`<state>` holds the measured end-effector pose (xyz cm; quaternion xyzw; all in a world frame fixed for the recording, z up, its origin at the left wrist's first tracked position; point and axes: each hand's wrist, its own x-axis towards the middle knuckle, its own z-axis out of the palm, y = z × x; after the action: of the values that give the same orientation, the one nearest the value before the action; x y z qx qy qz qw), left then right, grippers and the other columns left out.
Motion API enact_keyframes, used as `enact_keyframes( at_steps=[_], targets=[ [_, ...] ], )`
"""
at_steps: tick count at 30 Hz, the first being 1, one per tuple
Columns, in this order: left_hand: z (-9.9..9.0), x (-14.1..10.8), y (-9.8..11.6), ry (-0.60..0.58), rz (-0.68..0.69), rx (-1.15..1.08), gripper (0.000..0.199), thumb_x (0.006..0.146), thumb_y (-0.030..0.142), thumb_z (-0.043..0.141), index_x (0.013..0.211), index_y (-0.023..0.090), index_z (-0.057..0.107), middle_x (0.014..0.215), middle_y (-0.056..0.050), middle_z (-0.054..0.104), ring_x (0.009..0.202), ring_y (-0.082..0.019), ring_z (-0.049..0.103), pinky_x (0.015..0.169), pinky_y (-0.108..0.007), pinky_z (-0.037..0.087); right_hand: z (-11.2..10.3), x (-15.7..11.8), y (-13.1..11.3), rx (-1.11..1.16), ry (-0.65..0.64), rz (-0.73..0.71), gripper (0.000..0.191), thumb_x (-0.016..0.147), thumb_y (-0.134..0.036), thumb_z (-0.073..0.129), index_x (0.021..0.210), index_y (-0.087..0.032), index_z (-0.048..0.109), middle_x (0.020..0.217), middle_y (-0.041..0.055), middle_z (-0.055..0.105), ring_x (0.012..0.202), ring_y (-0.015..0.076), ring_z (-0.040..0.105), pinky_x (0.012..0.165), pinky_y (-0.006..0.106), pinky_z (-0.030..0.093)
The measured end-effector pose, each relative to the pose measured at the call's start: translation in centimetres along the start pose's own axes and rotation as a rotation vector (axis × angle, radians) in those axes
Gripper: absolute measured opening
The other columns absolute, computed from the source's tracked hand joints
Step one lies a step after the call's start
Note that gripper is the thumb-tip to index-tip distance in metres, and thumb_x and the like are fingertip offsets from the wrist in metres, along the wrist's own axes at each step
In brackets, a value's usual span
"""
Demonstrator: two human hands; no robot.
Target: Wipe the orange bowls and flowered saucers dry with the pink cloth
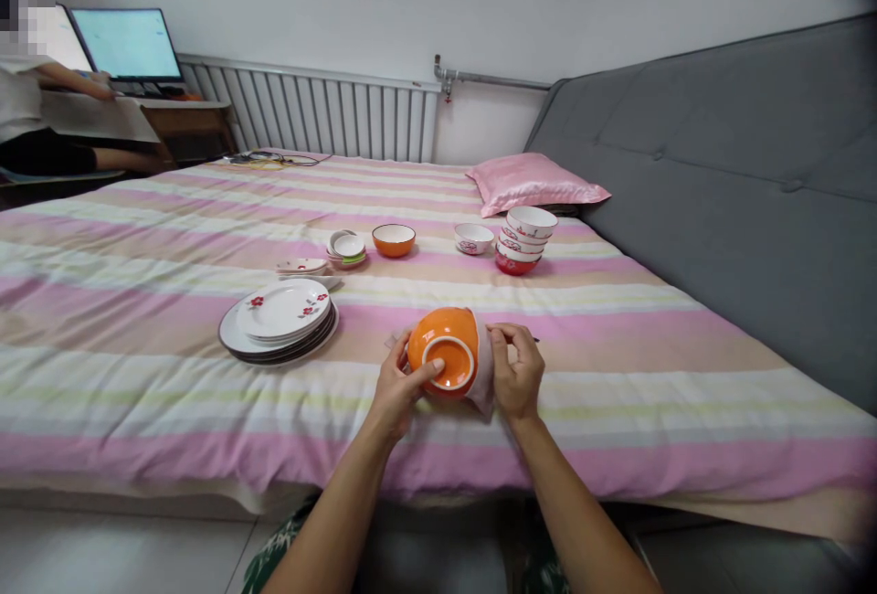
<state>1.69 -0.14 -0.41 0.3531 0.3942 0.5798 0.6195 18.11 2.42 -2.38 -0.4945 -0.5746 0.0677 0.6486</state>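
Observation:
An orange bowl (426, 329) is tipped on its side above the front of the bed, its white-ringed base facing me. My left hand (399, 388) grips it from the left, the thumb lying across the base. On the right, my right hand (517, 370) is closed on a greyish-pink cloth (484, 365) pressed against the bowl's rim. Part of the cloth hangs below the bowl. The bowl's inside is turned away and hidden.
Left of my hands is a stack of plates (280, 311), with small dishes (348, 249) behind. Another orange bowl (394, 241), a white bowl (473, 238) and stacked bowls (524, 242) stand farther back. A pink pillow (534, 181) lies by the grey headboard (719, 137). A person sits far left.

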Motion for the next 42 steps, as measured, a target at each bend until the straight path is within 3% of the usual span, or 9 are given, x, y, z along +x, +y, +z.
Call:
enact_keyframes(
  at_steps=[5,11,18,25,29,34,42],
  targets=[
    [0.0,0.1,0.0,0.035,-0.016,-0.016,0.061,0.059,0.028,0.081,0.115,0.021,0.059,0.105,-0.005,0.062,0.085,-0.016,0.06,0.065,-0.022,0.051,-0.3,0.1,-0.3,0.094,-0.177,-0.061,0.024,0.088,-0.029,0.051,0.107,-0.02,0.063,0.106,0.0087,0.064,0.102,0.0224,0.058,0.087,0.039,0.047],
    [-0.1,-0.1,0.2,0.032,-0.043,-0.035,0.061,0.06,0.03,0.081,0.116,0.023,0.058,0.105,-0.004,0.062,0.08,-0.014,0.06,0.058,-0.02,0.05,0.3,-0.4,-0.1,0.271,-0.385,0.025,0.047,0.088,-0.035,0.051,0.133,-0.022,0.047,0.136,0.0097,0.052,0.127,0.0251,0.047,0.107,0.044,0.037],
    [0.3,-0.2,-0.2,0.013,-0.005,-0.072,0.064,0.059,0.027,0.082,0.117,0.025,0.057,0.107,-0.002,0.062,0.086,-0.015,0.062,0.065,-0.022,0.053,0.9,-1.1,-0.5,0.336,-0.333,0.123,0.05,0.09,-0.041,0.048,0.135,-0.022,0.042,0.139,0.0096,0.048,0.129,0.0245,0.045,0.11,0.044,0.033],
    [0.5,-0.3,-0.2,0.007,-0.055,-0.082,0.061,0.059,0.029,0.082,0.115,0.024,0.058,0.106,-0.004,0.063,0.085,-0.018,0.063,0.062,-0.025,0.053,1.1,-1.1,0.0,0.497,-0.279,0.293,0.063,0.077,-0.044,0.065,0.13,-0.018,0.045,0.129,0.0127,0.056,0.114,0.0282,0.057,0.096,0.042,0.046],
    [0.4,-0.2,-0.2,0.002,-0.064,-0.076,0.062,0.059,0.03,0.081,0.116,0.024,0.057,0.107,-0.005,0.063,0.087,-0.018,0.063,0.064,-0.025,0.052,1.0,-0.8,-0.1,0.487,-0.269,0.269,0.058,0.079,-0.046,0.062,0.129,-0.019,0.048,0.129,0.0118,0.057,0.116,0.0281,0.056,0.097,0.042,0.045],
    [0.0,0.1,-0.9,-0.004,0.101,0.089,0.074,0.054,0.025,0.084,0.121,0.021,0.053,0.112,-0.008,0.062,0.1,-0.022,0.06,0.082,-0.029,0.05,0.7,-0.2,-0.2,0.411,-0.24,0.245,0.041,0.091,-0.046,0.043,0.119,-0.021,0.058,0.127,0.0087,0.06,0.12,0.0235,0.054,0.105,0.042,0.038],
    [-0.1,0.2,-1.5,0.017,0.143,0.142,0.079,0.051,0.026,0.085,0.124,0.021,0.053,0.121,-0.01,0.059,0.108,-0.025,0.058,0.088,-0.032,0.049,0.8,-0.6,0.0,0.304,-0.242,0.204,0.041,0.093,-0.045,0.039,0.122,-0.022,0.056,0.128,0.0081,0.059,0.119,0.0225,0.054,0.103,0.041,0.04]
  ],
)
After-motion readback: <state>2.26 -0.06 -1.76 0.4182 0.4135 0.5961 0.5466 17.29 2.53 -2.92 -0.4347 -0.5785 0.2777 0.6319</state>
